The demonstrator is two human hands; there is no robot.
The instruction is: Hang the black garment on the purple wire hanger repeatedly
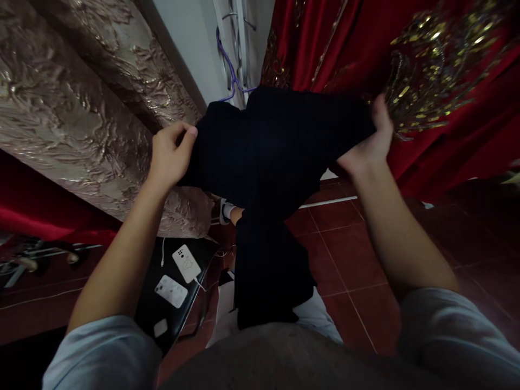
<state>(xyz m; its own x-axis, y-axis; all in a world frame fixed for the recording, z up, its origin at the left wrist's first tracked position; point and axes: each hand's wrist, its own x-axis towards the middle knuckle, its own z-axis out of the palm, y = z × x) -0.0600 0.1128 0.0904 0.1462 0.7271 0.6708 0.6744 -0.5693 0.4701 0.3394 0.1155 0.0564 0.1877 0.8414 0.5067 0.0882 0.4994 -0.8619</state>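
I hold a black garment point(276, 162) stretched out in front of me, its lower part hanging down to my lap. My left hand point(168, 154) pinches its left top edge, thumb and fingers closed on the cloth. On the other side my right hand point(371, 143) grips its right top corner, thumb up along the fabric. Both my arms reach forward in light grey sleeves.
A beige embossed fabric point(73, 97) hangs at the left, and a red gown with gold embroidery point(439, 70) at the right. A purple hanger point(229, 70) hangs behind the garment. Two phones point(186, 264) lie on a black stool point(154, 314). The floor has dark red tiles point(349, 260).
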